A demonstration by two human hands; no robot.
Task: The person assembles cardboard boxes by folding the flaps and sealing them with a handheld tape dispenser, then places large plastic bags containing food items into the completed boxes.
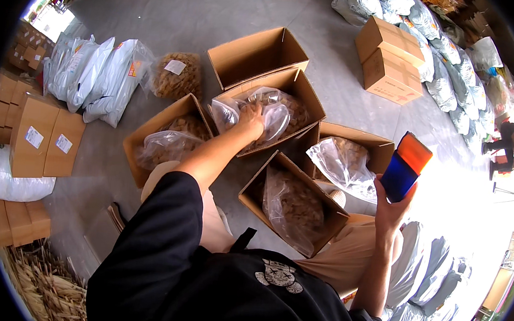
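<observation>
My left hand (251, 124) reaches into an open cardboard box (285, 80) lined with a clear plastic bag (278, 119). Its fingers are bent onto the bag, over brown lumpy pieces; the fingertips are partly hidden. Raised at the right, my right hand (394, 212) is closed around a flat rectangular packet (398, 179), dark blue below and orange above. Three more open boxes with bagged brown pieces stand close by: a left box (134, 154), a right box (384, 151) and a near box (256, 190) between my knees.
Behind the filled boxes stands an open box (241, 53). A clear bag of brown pieces (177, 80) and grey-white sacks (103, 79) lie to the left. Sealed cartons (32, 137) line the far left; two stacked cartons (390, 74) and many sacks (447, 85) occupy the back right.
</observation>
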